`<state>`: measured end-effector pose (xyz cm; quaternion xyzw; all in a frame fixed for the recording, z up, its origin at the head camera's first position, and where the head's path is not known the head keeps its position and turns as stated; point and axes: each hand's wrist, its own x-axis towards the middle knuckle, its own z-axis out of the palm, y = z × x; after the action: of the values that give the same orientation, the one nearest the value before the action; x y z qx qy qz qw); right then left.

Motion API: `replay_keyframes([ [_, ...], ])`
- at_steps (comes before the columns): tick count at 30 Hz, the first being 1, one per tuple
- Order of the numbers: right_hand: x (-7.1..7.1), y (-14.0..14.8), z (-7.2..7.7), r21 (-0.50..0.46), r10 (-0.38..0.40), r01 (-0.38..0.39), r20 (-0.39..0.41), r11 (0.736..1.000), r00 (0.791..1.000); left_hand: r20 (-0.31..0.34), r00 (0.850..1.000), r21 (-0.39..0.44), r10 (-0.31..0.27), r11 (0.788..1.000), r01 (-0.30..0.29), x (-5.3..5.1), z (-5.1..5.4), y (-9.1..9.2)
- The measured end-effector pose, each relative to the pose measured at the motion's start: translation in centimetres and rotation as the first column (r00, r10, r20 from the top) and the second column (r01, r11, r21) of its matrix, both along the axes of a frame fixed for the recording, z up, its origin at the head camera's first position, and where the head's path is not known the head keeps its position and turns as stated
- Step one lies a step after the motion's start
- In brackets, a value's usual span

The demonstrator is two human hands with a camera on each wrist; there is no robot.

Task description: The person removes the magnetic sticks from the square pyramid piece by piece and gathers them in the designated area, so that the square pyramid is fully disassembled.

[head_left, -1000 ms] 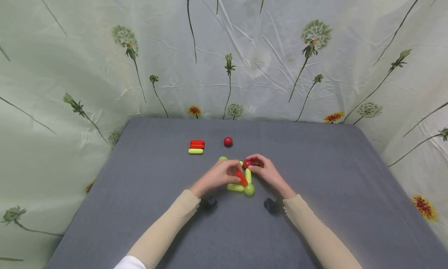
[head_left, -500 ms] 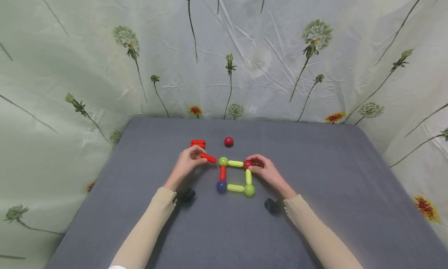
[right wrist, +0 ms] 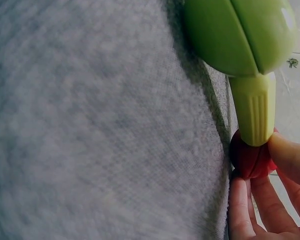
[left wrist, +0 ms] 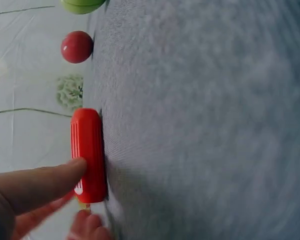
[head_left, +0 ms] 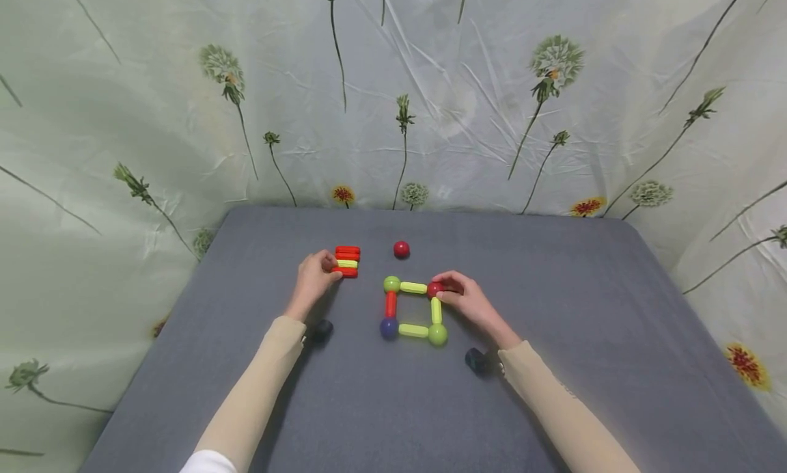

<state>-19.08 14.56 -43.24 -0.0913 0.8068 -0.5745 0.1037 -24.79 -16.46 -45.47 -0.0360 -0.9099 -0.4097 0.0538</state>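
Square frame (head_left: pixel 436 312): mid-scene on the grey table (head_left: pixel 393 418); its flat outline looks done, four rods meeting four balls.
Near side: blue ball (head_left: pixel 389 328) left, green ball (head_left: pixel 438 334) right, near yellow rod (head_left: pixel 413 331) between.
Right hand (head_left: pixel 470 301): pinches the red corner ball (head_left: pixel 434 290), far right.
Left hand (head_left: pixel 312 278): thumb touches the nearest loose red rod (left wrist: pixel 92 165); whether it grips, I cannot tell.
Loose row: that rod, a yellow one (head_left: pixel 349 264), then two red rods (head_left: pixel 348 253); left of the frame, unjoined.
Loose red ball (head_left: pixel 402 249): beyond the frame, also unused; probably left to add.
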Motion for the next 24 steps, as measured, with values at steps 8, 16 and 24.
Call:
replay_keyframes([
  [8, 0.1, 0.1, 0.1, 0.016, -0.004, 0.004, -0.003, 1.0, 1.0, -0.001, 0.888, 0.037, -0.46, 0.887, 0.46, 0.6, 0.8, 3.9],
  [16, -1.1, 0.6, -2.7, -0.008, -0.014, 0.014, 0.0, 1.0, 1.0, 0.159, 0.781, 0.015, -0.604, 0.792, 0.61, 0.4, 0.9, 6.4],
  [24, -1.3, 0.8, -3.4, -0.026, -0.015, 0.014, -0.034, 1.0, 0.999, 0.108, 0.822, -0.126, -0.559, 0.813, 0.569, 0.4, 0.4, 7.2],
])
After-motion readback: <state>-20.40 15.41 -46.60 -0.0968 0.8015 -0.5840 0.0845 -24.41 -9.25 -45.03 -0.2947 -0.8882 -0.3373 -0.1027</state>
